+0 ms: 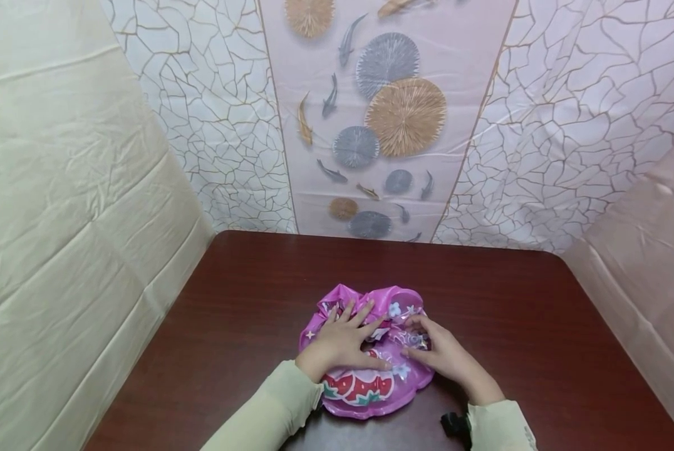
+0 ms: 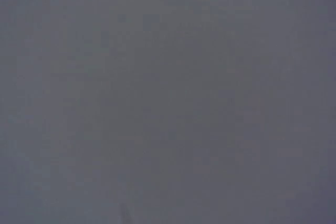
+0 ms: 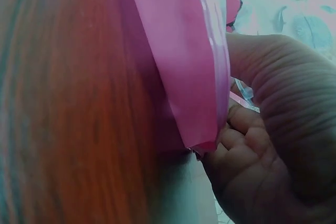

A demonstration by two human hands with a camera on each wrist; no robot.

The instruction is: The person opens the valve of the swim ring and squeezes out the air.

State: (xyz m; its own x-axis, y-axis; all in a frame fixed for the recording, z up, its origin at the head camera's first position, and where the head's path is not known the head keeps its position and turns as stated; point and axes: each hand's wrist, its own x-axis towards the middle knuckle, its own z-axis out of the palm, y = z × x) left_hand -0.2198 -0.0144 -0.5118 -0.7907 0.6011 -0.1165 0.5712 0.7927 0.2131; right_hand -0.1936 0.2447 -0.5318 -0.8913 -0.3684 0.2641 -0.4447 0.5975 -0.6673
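Observation:
A partly filled pink inflatable swim ring (image 1: 365, 407) printed with strawberries and small flowers lies wrinkled on the table, its small centre hole in the middle. My left hand (image 1: 345, 341) rests palm down across its left side, fingers spread. On the right side, my right hand (image 1: 444, 354) grips the ring with bent fingers and thumb around a puckered part. The right wrist view shows the ring's pink edge (image 3: 184, 66) standing off the wood beside the curled fingers (image 3: 244, 145). Only a blurred grey surface fills the left wrist view.
The dark red-brown wooden table (image 1: 235, 300) surrounds the ring. A patterned curtain (image 1: 371, 207) hangs behind the far edge, with pale cloth walls (image 1: 89, 207) at both sides. A black strap piece (image 1: 454, 425) sits at the right wrist.

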